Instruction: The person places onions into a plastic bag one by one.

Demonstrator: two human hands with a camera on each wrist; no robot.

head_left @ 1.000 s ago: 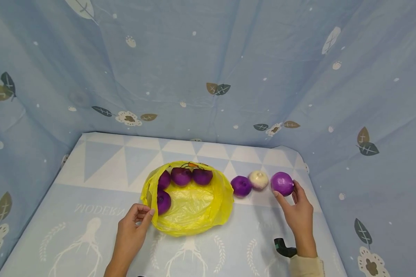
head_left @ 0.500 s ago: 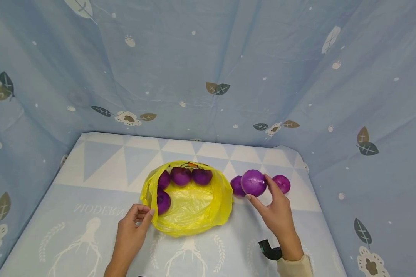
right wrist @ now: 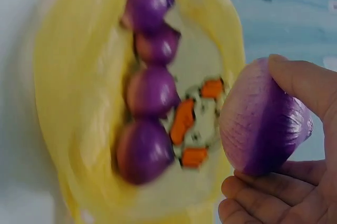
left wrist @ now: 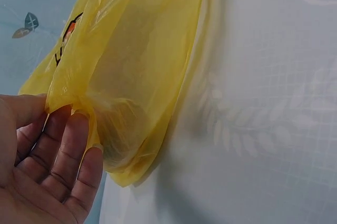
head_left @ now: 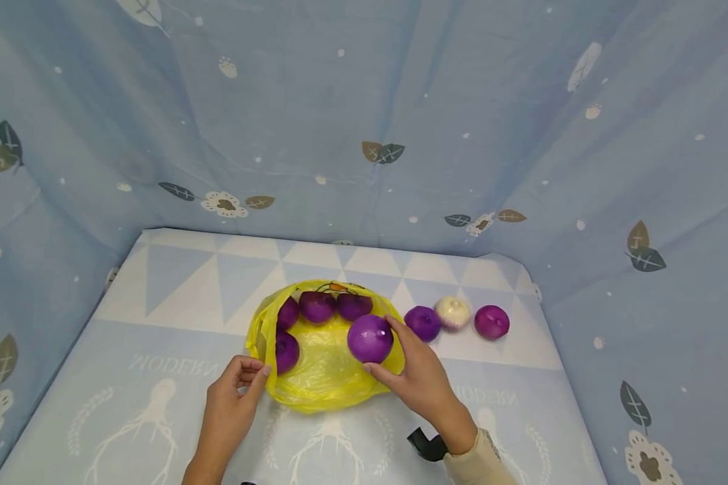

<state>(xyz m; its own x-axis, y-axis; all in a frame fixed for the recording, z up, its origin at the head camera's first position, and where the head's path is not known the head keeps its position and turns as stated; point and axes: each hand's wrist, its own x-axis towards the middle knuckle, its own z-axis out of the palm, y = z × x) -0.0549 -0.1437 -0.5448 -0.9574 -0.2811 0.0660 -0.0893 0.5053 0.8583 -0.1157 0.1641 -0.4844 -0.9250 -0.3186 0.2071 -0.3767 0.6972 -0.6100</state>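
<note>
A yellow plastic bag (head_left: 334, 377) lies on the table with its mouth open, and several purple onions (head_left: 317, 308) are inside along its far and left sides. My left hand (head_left: 233, 401) pinches the bag's left rim between thumb and fingers; in the left wrist view the thin plastic (left wrist: 79, 76) is gathered at those fingertips. Over the right part of the bag's mouth, my right hand (head_left: 421, 377) holds another purple onion (head_left: 369, 339) between thumb and fingers. The right wrist view shows this onion (right wrist: 263, 121) gripped beside the bag's opening, with orange print on the plastic.
Right of the bag, a purple onion (head_left: 422, 324), a whitish onion (head_left: 452, 314) and a reddish-purple onion (head_left: 492, 322) sit in a row on the patterned table (head_left: 176, 337). A blue patterned curtain (head_left: 315, 101) stands behind the table and at both sides.
My right hand has carried its purple onion leftward from the right end of the row, past the other onions, to over the bag. The left hand has stayed at the bag's rim.
</note>
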